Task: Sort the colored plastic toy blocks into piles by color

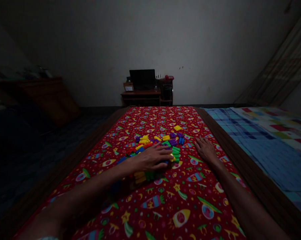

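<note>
A heap of plastic toy building pieces (pixel 145 141) in yellow, blue, green, purple and red lies on a red patterned cloth (pixel 180 196). My left hand (pixel 154 157) rests over the heap with its fingers stretched toward the right, covering part of it. Green pieces (pixel 175 153) show just beyond its fingertips, and yellow pieces (pixel 140 177) lie below the palm. To the right of the heap, my right hand (pixel 205 149) lies flat on the cloth, fingers spread, holding nothing. One yellow piece (pixel 177 128) sits apart at the far side.
A desk (pixel 140 94) with a dark monitor (pixel 142 79) stands against the far wall. On the right is a bed surface with a blue checked cloth (pixel 262 160). A wooden cabinet (pixel 45 98) is at the left. The room is dim.
</note>
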`<action>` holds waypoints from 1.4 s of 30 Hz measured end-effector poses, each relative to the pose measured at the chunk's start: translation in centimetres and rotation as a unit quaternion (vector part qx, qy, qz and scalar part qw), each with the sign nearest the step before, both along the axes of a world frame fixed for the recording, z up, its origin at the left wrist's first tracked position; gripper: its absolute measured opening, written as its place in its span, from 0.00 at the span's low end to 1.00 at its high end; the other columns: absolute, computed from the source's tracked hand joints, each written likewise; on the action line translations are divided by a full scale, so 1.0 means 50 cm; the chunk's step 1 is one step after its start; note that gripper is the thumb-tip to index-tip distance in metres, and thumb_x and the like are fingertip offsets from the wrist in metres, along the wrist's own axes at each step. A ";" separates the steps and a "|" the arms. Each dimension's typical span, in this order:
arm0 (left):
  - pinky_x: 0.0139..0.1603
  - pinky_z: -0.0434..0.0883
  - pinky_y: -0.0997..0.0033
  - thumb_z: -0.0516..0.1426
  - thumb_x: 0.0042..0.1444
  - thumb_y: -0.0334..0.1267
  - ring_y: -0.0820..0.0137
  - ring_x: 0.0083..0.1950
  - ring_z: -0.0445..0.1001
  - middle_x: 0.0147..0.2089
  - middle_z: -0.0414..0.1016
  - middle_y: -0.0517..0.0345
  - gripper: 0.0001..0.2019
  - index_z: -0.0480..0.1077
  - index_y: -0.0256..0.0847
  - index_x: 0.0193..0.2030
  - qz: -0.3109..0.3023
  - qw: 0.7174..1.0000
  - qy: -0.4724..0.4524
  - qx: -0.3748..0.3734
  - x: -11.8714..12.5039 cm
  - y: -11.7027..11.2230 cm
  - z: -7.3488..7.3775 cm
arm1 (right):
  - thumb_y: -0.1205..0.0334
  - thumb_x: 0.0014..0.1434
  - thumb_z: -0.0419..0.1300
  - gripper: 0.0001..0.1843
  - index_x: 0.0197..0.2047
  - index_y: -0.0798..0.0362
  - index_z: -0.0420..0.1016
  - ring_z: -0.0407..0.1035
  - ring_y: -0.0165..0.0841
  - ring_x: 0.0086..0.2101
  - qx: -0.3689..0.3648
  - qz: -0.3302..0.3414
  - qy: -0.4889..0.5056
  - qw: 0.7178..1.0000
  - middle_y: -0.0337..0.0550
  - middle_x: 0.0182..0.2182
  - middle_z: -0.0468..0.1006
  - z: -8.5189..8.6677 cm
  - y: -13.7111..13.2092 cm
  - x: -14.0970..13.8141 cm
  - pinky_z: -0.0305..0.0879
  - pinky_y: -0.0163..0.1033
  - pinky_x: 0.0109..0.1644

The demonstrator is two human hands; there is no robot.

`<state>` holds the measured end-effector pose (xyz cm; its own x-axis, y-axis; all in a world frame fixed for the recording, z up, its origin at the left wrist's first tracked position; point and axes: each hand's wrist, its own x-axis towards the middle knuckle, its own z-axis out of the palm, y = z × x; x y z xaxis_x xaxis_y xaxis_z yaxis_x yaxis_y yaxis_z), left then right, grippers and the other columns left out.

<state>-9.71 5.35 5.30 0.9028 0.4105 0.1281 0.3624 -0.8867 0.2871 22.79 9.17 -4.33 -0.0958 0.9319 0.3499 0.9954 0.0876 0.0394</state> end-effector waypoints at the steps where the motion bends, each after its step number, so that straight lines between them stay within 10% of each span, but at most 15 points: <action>1: 0.71 0.50 0.50 0.50 0.65 0.46 0.59 0.71 0.55 0.69 0.62 0.58 0.22 0.62 0.55 0.65 0.037 0.999 -0.005 0.020 -0.030 -0.018 -0.006 | 0.56 0.69 0.39 0.27 0.62 0.56 0.67 0.61 0.47 0.60 0.002 -0.001 0.001 1.000 0.52 0.61 0.68 0.001 -0.001 -0.001 0.56 0.51 0.60; 6: 0.69 0.46 0.37 0.46 0.63 0.56 0.48 0.74 0.44 0.74 0.49 0.54 0.31 0.50 0.54 0.71 0.337 0.936 -0.056 0.089 -0.224 -0.098 -0.093 | 0.56 0.68 0.40 0.27 0.62 0.56 0.67 0.60 0.47 0.60 0.009 0.001 0.013 1.000 0.53 0.61 0.69 -0.001 0.000 -0.002 0.55 0.52 0.60; 9: 0.66 0.55 0.37 0.51 0.55 0.64 0.44 0.73 0.46 0.75 0.43 0.49 0.45 0.35 0.54 0.73 0.403 0.912 -0.056 0.051 -0.289 -0.148 -0.162 | 0.56 0.68 0.40 0.27 0.62 0.55 0.68 0.60 0.47 0.59 0.012 0.006 0.018 1.000 0.53 0.60 0.69 -0.005 0.002 -0.001 0.55 0.53 0.60; 14: 0.64 0.54 0.33 0.63 0.41 0.64 0.38 0.73 0.39 0.76 0.32 0.47 0.57 0.36 0.56 0.73 0.335 0.939 -0.055 0.064 -0.231 -0.159 -0.202 | 0.56 0.68 0.41 0.27 0.62 0.55 0.67 0.59 0.48 0.60 0.015 -0.004 0.000 1.000 0.53 0.61 0.68 -0.008 0.003 0.000 0.55 0.52 0.60; 26: 0.61 0.50 0.25 0.65 0.47 0.55 0.36 0.73 0.36 0.75 0.37 0.42 0.48 0.47 0.53 0.72 0.309 0.945 -0.108 -0.010 -0.010 0.048 -0.129 | 0.57 0.69 0.40 0.26 0.63 0.57 0.66 0.59 0.46 0.60 -0.010 -0.003 0.003 1.000 0.53 0.61 0.67 0.005 -0.002 -0.005 0.53 0.50 0.61; 31: 0.64 0.37 0.24 0.58 0.57 0.49 0.40 0.73 0.38 0.75 0.43 0.46 0.36 0.51 0.53 0.71 0.318 0.940 -0.119 0.034 0.022 0.041 -0.078 | 0.57 0.69 0.40 0.26 0.63 0.57 0.66 0.58 0.47 0.61 -0.024 0.002 -0.002 1.000 0.55 0.62 0.66 0.010 -0.001 -0.007 0.54 0.51 0.60; 34: 0.68 0.35 0.32 0.47 0.66 0.39 0.52 0.74 0.41 0.74 0.48 0.51 0.26 0.52 0.52 0.70 0.221 0.963 -0.107 0.114 0.046 -0.032 -0.050 | 0.57 0.69 0.40 0.26 0.63 0.57 0.66 0.59 0.47 0.60 -0.016 -0.003 -0.006 1.000 0.55 0.62 0.67 0.010 0.000 -0.008 0.55 0.51 0.60; 38: 0.72 0.41 0.44 0.48 0.65 0.44 0.60 0.73 0.48 0.71 0.58 0.58 0.22 0.60 0.53 0.65 -0.057 0.987 -0.006 0.149 0.112 -0.103 -0.049 | 0.57 0.69 0.40 0.26 0.63 0.56 0.65 0.59 0.47 0.60 -0.005 -0.002 -0.010 1.000 0.54 0.62 0.67 0.010 -0.002 -0.009 0.54 0.51 0.60; 42: 0.73 0.42 0.48 0.49 0.65 0.45 0.59 0.71 0.54 0.65 0.67 0.54 0.18 0.67 0.47 0.59 -0.070 0.975 0.027 0.210 0.163 -0.063 -0.070 | 0.57 0.69 0.41 0.26 0.64 0.56 0.65 0.58 0.48 0.61 -0.015 -0.001 -0.001 1.000 0.54 0.62 0.67 0.013 -0.005 -0.011 0.54 0.51 0.60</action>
